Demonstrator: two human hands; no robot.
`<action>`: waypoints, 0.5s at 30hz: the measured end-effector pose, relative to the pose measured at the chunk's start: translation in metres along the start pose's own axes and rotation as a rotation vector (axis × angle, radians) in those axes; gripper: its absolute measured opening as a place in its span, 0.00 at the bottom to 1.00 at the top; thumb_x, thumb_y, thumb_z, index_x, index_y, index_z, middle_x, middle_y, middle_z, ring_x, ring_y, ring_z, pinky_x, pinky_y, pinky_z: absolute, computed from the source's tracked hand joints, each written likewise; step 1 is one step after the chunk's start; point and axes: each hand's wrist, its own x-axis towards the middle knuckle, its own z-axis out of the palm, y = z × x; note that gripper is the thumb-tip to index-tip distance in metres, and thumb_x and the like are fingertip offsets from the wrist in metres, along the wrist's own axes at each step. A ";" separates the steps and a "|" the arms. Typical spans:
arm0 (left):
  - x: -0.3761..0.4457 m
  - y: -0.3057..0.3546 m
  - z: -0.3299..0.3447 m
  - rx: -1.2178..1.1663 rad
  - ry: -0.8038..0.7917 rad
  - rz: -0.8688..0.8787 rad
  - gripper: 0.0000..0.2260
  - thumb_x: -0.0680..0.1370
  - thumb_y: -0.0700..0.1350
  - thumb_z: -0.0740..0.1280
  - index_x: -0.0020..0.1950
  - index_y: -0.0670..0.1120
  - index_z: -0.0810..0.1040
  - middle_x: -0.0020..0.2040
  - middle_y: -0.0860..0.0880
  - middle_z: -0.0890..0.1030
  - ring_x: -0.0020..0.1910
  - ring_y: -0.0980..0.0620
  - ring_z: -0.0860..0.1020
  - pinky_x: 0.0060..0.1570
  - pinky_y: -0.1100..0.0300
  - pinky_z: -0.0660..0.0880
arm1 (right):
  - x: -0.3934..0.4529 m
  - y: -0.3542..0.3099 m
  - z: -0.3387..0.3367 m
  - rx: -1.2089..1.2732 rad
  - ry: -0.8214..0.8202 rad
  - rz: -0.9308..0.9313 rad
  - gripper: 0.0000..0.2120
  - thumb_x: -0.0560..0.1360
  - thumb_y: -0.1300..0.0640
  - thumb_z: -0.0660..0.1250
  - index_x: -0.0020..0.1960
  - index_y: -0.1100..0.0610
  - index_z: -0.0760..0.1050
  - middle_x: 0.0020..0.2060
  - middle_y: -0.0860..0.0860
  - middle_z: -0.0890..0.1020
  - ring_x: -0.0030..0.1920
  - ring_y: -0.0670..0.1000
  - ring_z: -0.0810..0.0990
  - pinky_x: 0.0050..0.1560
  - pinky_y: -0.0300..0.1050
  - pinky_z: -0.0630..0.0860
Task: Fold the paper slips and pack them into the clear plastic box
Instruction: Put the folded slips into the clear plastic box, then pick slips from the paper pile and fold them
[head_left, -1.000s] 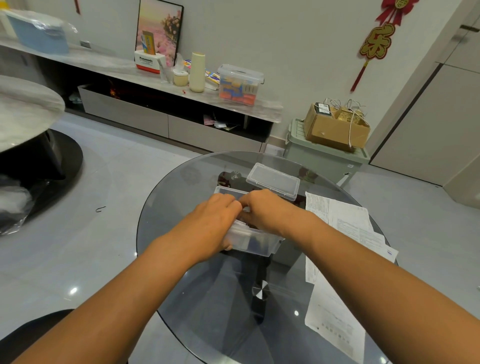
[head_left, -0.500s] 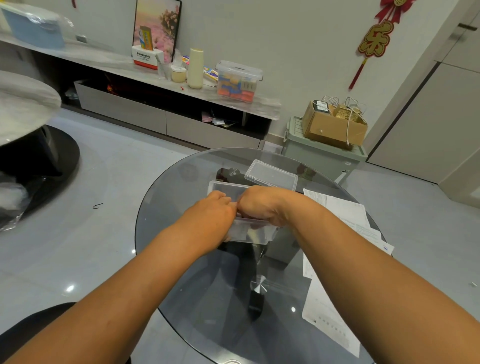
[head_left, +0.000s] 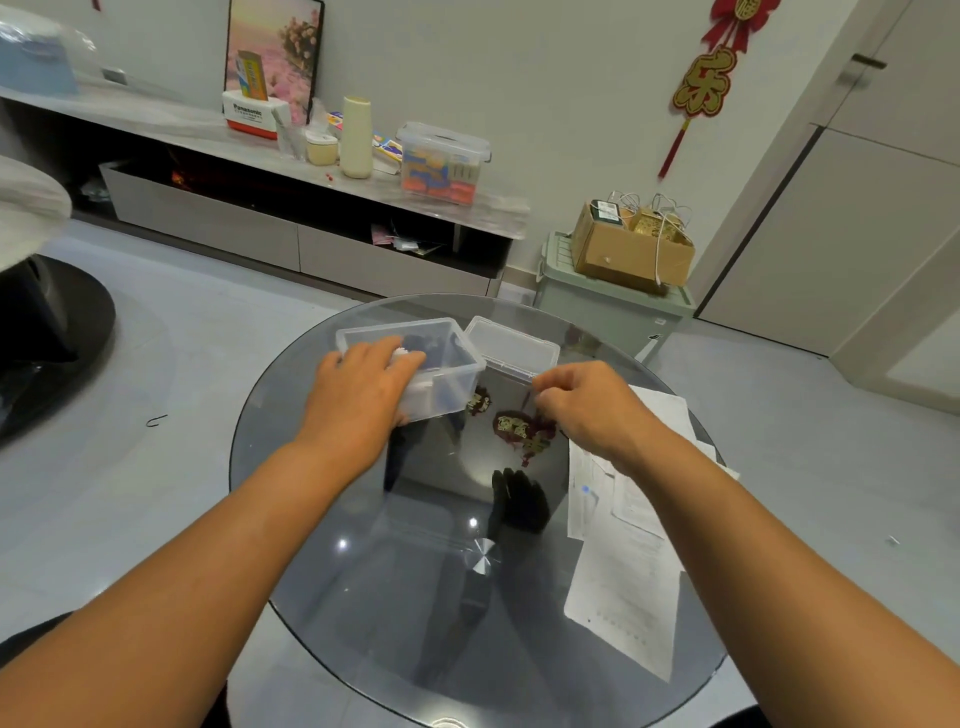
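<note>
While left hand (head_left: 358, 395) holds, box (head_left: 447, 358) lies crosswise.

Your hands came apart: your left hand (head_left: 363, 384) slid the clear plastic box (head_left: 415, 364) leftward across the surface, fingers inside it, while your right hand (head_left: 587, 405) withdrew, curled beside the lid (head_left: 511, 348).

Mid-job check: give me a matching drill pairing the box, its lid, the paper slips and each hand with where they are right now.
Things:
1. clear plastic box
2. lid
3. paper slips
4. right hand

Places:
A. on the glass table's right side
B. curled above the glass, beside the lid
C. under the left hand
D. flat, right of the box

Pairs: 1-C, 2-D, 3-A, 4-B
</note>
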 end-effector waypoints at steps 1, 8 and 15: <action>0.001 0.000 0.002 -0.003 0.020 -0.010 0.35 0.66 0.44 0.82 0.71 0.46 0.74 0.71 0.40 0.73 0.66 0.36 0.74 0.59 0.39 0.72 | -0.002 0.009 0.000 -0.029 -0.017 0.017 0.15 0.82 0.61 0.62 0.64 0.53 0.82 0.59 0.53 0.84 0.57 0.55 0.81 0.50 0.42 0.76; -0.003 0.021 0.005 0.116 0.082 -0.115 0.42 0.71 0.53 0.78 0.80 0.47 0.62 0.79 0.36 0.58 0.79 0.36 0.55 0.76 0.34 0.45 | -0.002 0.064 0.007 -0.301 0.003 0.236 0.18 0.80 0.62 0.62 0.68 0.54 0.77 0.65 0.55 0.80 0.61 0.59 0.79 0.64 0.54 0.77; -0.037 0.090 0.004 -0.449 -0.084 0.221 0.34 0.80 0.51 0.69 0.82 0.52 0.56 0.82 0.52 0.56 0.81 0.54 0.50 0.80 0.49 0.54 | -0.016 0.082 0.018 -0.304 -0.017 0.281 0.24 0.81 0.57 0.60 0.76 0.49 0.65 0.69 0.57 0.72 0.68 0.62 0.71 0.67 0.57 0.71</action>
